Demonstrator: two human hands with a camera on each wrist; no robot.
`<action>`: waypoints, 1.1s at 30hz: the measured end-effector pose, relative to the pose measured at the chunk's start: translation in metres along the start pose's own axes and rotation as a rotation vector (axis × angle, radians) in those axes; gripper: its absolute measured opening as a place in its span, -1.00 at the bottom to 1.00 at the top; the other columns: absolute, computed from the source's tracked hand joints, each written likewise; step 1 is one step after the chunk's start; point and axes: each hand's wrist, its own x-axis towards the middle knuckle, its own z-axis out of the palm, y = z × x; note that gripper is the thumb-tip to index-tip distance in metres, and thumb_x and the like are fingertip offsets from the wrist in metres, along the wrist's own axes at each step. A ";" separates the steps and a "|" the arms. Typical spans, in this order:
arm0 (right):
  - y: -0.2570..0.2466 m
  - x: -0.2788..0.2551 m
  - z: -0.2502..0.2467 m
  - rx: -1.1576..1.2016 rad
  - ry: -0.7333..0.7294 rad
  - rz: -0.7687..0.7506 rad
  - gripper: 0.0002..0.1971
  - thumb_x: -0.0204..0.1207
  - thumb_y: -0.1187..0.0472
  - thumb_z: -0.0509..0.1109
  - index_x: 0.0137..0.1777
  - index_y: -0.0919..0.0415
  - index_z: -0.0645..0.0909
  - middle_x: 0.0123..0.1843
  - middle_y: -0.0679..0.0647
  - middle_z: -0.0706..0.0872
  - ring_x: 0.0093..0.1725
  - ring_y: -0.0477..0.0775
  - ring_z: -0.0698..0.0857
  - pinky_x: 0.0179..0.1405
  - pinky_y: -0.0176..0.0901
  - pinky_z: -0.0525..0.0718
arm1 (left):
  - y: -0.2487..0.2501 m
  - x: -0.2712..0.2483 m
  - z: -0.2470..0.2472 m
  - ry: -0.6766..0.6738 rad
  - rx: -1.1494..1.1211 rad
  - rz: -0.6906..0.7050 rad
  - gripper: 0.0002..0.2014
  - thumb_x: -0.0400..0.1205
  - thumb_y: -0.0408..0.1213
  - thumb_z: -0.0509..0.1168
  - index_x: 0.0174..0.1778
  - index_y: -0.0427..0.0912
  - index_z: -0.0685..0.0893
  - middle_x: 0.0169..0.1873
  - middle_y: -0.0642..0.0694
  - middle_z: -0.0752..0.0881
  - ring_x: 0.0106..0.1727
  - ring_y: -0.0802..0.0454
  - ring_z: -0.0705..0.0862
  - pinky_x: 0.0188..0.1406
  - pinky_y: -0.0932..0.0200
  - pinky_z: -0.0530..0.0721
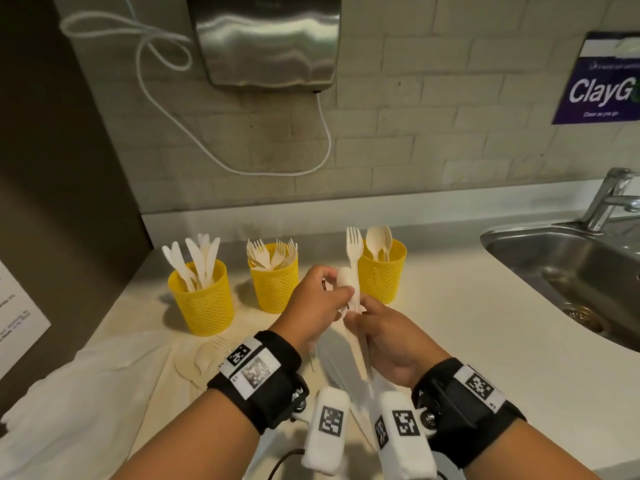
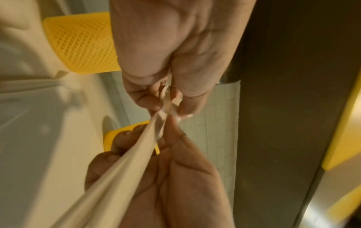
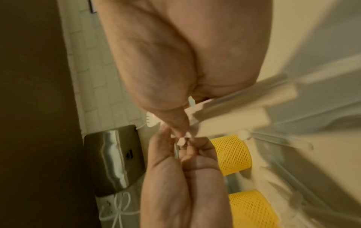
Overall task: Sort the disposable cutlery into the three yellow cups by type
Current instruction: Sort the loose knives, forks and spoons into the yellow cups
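Three yellow mesh cups stand in a row on the counter: the left cup (image 1: 202, 303) holds knives, the middle cup (image 1: 274, 287) forks, the right cup (image 1: 381, 277) spoons. In front of them both hands hold one small bundle of cream cutlery. A fork (image 1: 354, 249) sticks up from it beside a spoon bowl (image 1: 345, 279). My left hand (image 1: 341, 293) pinches the bundle near the necks (image 2: 166, 106). My right hand (image 1: 360, 315) grips the handles (image 1: 360, 355) lower down; the handles (image 3: 234, 108) run out past its palm. Which pieces each finger touches is hidden.
A crumpled white sheet (image 1: 104, 393) covers the counter's near left, with a loose spoon and fork (image 1: 207, 351) on it. A steel sink (image 1: 568, 271) and tap (image 1: 609, 199) lie to the right. A hand dryer (image 1: 266, 39) with a dangling cable hangs above the cups.
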 end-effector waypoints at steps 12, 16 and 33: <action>0.000 0.009 -0.010 0.176 0.178 -0.054 -0.75 0.71 0.31 0.12 0.19 0.27 0.62 -0.10 0.23 0.80 -0.12 0.13 0.77 0.04 0.03 0.73 | 0.000 0.014 0.003 -0.025 0.066 0.133 -0.74 0.47 -0.33 0.45 -0.19 0.08 0.50 -0.25 -0.06 0.62 -0.37 0.03 0.55 -0.28 0.05 0.58; -0.006 0.012 -0.023 0.264 0.380 -0.144 -0.78 0.72 0.33 0.06 0.02 0.22 0.56 -0.30 0.11 0.64 -0.37 -0.01 0.61 -0.29 -0.18 0.60 | 0.026 0.034 0.000 0.116 0.016 0.207 -0.68 0.49 -0.36 0.43 -0.10 0.12 0.46 -0.13 -0.04 0.58 -0.26 0.04 0.59 -0.15 -0.02 0.66; -0.019 -0.011 -0.062 0.215 0.408 -0.185 -0.66 0.49 0.56 -0.01 0.09 0.23 0.46 -0.38 0.12 0.55 -0.45 0.03 0.43 -0.37 -0.07 0.36 | 0.036 0.117 0.059 -0.027 0.566 0.307 -0.47 0.60 -0.33 0.29 0.52 -0.11 0.38 0.44 -0.20 0.47 0.42 -0.14 0.47 0.30 0.22 0.39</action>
